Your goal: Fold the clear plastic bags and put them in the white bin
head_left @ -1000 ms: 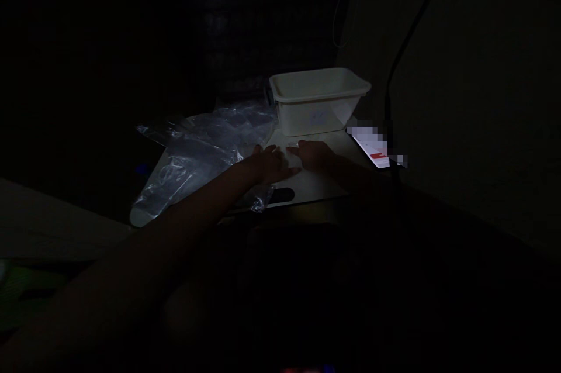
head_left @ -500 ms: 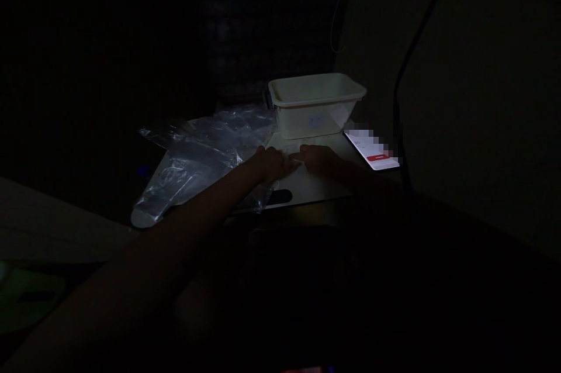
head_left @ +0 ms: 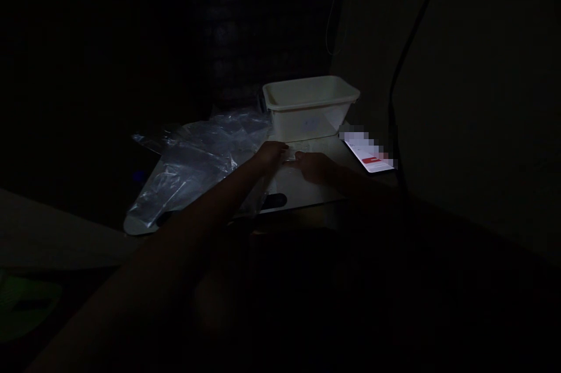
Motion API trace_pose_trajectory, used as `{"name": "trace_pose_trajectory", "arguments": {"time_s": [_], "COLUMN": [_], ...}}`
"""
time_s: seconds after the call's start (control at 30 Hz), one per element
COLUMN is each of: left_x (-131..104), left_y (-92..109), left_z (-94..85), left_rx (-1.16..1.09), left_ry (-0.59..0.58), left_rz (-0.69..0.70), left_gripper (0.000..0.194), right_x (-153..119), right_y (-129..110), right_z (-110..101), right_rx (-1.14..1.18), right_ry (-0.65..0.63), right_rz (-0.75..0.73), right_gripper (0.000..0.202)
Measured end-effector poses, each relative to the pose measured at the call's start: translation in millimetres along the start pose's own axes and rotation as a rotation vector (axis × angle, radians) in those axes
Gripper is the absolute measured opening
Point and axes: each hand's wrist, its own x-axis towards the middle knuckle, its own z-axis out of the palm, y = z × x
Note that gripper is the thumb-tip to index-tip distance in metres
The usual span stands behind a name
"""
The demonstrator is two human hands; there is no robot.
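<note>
My left hand (head_left: 272, 153) is closed on the edge of a clear plastic bag (head_left: 258, 194) over the middle of a white tabletop (head_left: 307, 189). Facing it, my right hand (head_left: 313, 166) pinches the same thin clear plastic, which shows faintly between the fingertips. The bag hangs down under my left wrist toward the table's front edge. To the left spreads a pile of clear plastic bags (head_left: 197, 156), crumpled and overlapping. Just behind my hands stands a white plastic tub (head_left: 311, 118). Darkness hides most finger detail.
A phone (head_left: 370, 154) with a lit screen lies at the table's right side. A dark cable (head_left: 409, 40) hangs down on the right, near the wall. Dark oval slots (head_left: 275, 200) sit along the table's front edge. Something green (head_left: 30, 303) is low at the left.
My hands have drawn slightly apart, with clear plastic showing between them. My left hand's fingers now reach further forward. The whole view has shifted a little.
</note>
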Motion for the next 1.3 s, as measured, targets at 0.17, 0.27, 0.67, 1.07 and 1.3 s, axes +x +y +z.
{"name": "trace_pose_trajectory", "arguments": {"time_s": [0.17,0.27,0.67,1.07,1.3], "left_x": [-1.9,-4.2,-0.5,5.9,3.2], "left_y": [8.8,12.7,18.1,8.0,-3.0], "left_z": [0.7,-3.7,-5.5,-11.3,-17.4], "left_rx": [-0.132,-0.186,-0.096,-0.462,0.366], "left_ry": [-0.003,-0.036,-0.153,0.264,0.497], "left_rz": [-0.103,-0.125,-0.081,-0.004,0.281], "left_gripper": [0.041,0.041,0.054,0.033,0.032], "right_x": [-3.0,-3.2,-3.0,-5.0,-8.5], "right_y": [-1.1,-0.7,-2.0,-4.9,12.4], "right_z": [-3.0,-2.3,-1.5,-3.1,-1.8], "right_rx": [-0.004,-0.016,-0.038,0.019,0.120], "right_ry": [0.008,0.006,0.019,0.054,0.177], "right_rz": [-0.003,-0.004,-0.019,-0.027,0.167], "right_gripper": [0.048,0.047,0.044,0.047,0.050]}}
